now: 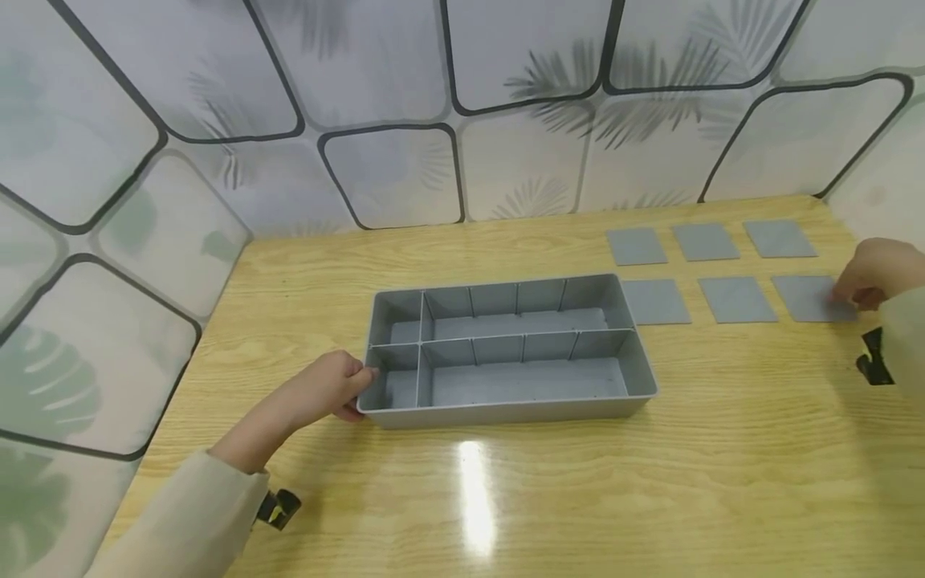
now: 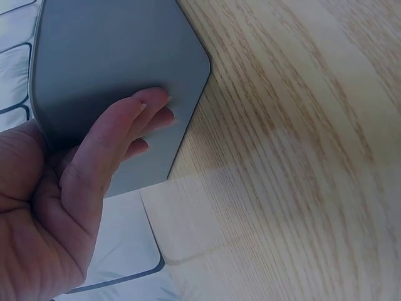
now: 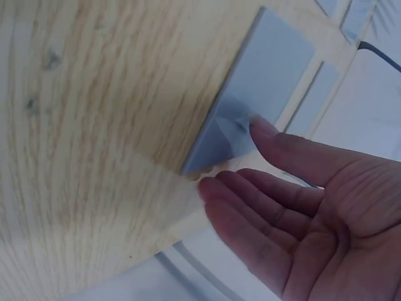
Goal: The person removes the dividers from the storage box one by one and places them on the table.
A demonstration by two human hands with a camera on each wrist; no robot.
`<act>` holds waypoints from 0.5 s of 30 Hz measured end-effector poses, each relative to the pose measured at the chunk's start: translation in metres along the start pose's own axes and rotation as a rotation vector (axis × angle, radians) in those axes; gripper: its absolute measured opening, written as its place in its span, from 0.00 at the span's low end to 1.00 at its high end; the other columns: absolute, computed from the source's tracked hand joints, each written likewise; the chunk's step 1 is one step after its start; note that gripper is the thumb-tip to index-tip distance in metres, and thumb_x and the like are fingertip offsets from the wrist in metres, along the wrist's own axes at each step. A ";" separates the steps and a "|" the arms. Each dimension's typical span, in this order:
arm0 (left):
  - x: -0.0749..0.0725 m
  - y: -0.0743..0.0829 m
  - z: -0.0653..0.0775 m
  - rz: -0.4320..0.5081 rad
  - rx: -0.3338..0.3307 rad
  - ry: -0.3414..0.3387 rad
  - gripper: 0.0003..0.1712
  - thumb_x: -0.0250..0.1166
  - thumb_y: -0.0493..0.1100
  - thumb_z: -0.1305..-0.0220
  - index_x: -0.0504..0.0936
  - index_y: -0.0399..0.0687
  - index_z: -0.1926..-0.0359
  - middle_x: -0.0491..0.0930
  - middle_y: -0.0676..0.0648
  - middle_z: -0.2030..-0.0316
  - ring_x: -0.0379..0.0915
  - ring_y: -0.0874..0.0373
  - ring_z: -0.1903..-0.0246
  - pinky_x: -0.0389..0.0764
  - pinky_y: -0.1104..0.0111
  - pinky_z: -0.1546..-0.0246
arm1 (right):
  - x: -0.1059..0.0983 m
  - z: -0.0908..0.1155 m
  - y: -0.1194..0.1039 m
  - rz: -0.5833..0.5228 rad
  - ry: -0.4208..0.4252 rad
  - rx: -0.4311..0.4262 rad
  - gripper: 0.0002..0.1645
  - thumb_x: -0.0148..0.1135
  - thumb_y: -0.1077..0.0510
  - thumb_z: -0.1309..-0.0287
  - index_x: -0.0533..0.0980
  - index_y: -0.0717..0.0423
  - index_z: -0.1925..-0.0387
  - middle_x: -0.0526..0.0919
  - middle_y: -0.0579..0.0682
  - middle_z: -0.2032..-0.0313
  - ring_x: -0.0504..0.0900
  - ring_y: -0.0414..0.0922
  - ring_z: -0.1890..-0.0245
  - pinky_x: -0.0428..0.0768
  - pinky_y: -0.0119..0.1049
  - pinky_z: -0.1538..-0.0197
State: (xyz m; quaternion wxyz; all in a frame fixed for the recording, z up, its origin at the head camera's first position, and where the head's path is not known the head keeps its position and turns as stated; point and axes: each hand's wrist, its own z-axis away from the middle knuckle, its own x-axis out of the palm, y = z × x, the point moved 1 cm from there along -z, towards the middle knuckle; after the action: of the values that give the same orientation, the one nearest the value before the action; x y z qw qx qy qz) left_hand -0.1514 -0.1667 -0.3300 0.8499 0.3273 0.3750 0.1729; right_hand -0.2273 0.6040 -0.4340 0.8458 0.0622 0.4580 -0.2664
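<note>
A grey divided storage box stands on the table, its inside split by a long wall and a cross wall near its left end. My left hand grips that left end, thumb over the rim and fingers against the outer wall, as the left wrist view shows. Far to the right, my right hand is at the outer edge of a square grey divider panel lying flat. In the right wrist view the thumb overlaps the panel, while the other fingers lie loosely bent just beyond its edge.
More flat grey panels lie in two rows right of the box, among them a back-row panel and a front-row panel. The nearest front-row panel sits right beside the box. A patterned wall covering rises behind the wooden table.
</note>
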 end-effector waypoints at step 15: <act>0.000 0.003 0.001 -0.017 -0.001 0.013 0.20 0.45 0.41 0.35 0.69 0.39 0.84 0.79 0.36 0.69 0.78 0.53 0.75 0.82 0.64 0.73 | -0.015 -0.017 0.010 -0.058 -0.060 0.052 0.30 0.71 0.54 0.66 0.62 0.71 0.75 0.67 0.50 0.86 0.70 0.43 0.86 0.76 0.38 0.77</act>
State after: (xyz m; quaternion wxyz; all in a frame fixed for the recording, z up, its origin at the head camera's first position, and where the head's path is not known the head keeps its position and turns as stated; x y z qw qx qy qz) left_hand -0.1503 -0.1649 -0.3274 0.8491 0.3223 0.3832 0.1680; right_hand -0.2415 0.6244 -0.4332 0.8492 0.0626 0.4269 -0.3045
